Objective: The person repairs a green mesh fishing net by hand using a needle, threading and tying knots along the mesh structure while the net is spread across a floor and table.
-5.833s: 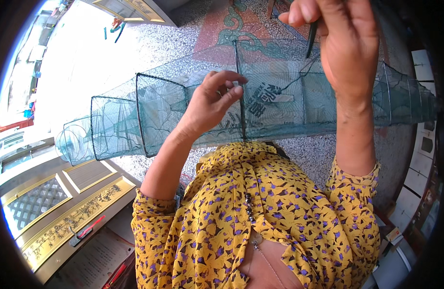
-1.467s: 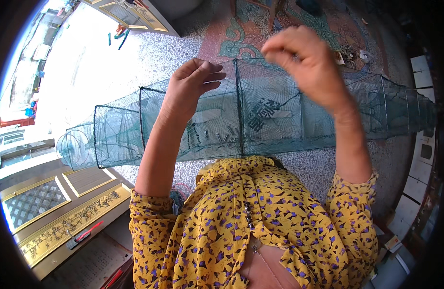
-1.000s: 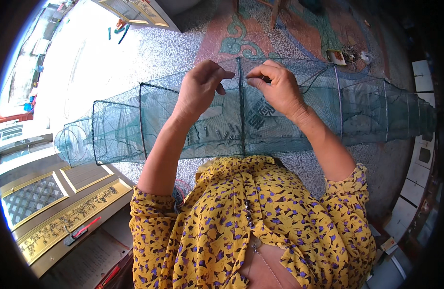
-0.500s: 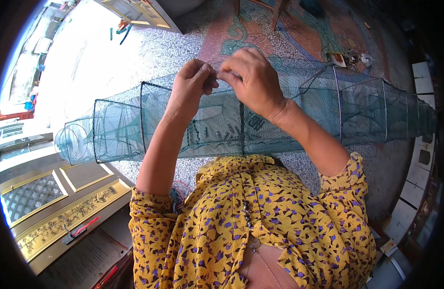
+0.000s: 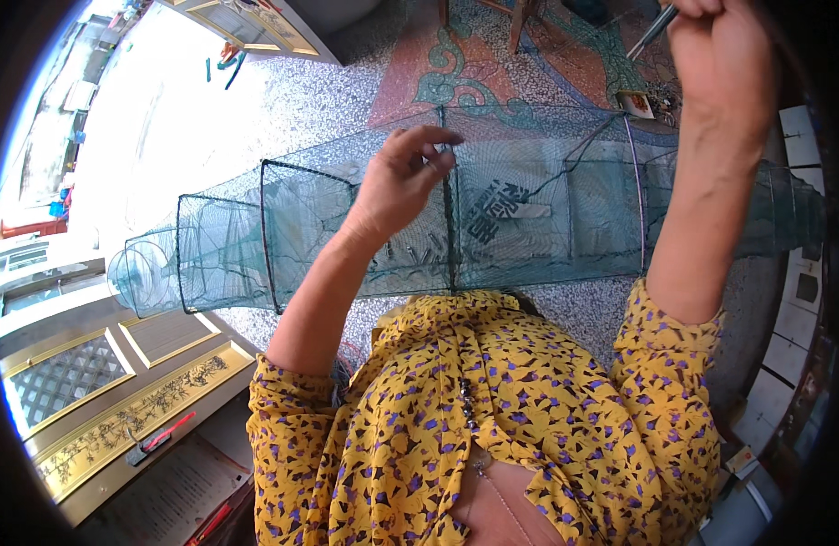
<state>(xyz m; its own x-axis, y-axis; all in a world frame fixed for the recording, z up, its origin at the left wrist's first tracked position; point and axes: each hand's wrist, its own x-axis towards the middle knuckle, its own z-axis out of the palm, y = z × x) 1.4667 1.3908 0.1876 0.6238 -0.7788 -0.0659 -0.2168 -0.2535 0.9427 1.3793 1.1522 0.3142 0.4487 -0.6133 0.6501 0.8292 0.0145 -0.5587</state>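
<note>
A long green mesh trap (image 5: 592, 227) on dark, square frames stretches across in front of me, with a pale printed sheet (image 5: 529, 211) showing through it. My left hand (image 5: 403, 187) is closed in a pinch at the upper part of the middle frame (image 5: 451, 255), apparently on the mesh. My right hand (image 5: 720, 73) is raised at the upper right, beyond the trap, fingers closed round a slender dark tool (image 5: 654, 36) with a forked-looking tip; its fingertips are partly out of view.
Speckled floor with a red and green pattern (image 5: 460, 59) lies beyond. Wooden furniture legs (image 5: 515, 27) stand at the top, a small tray (image 5: 638, 105) at right. An open panelled door (image 5: 265, 27) is upper left, gold-trimmed panels (image 5: 137, 400) lower left, white cabinets (image 5: 788, 323) far right.
Half a second ago both hands met over the trap's middle. My right hand has since swung up and right, showing the tool; my left hand has moved slightly right.
</note>
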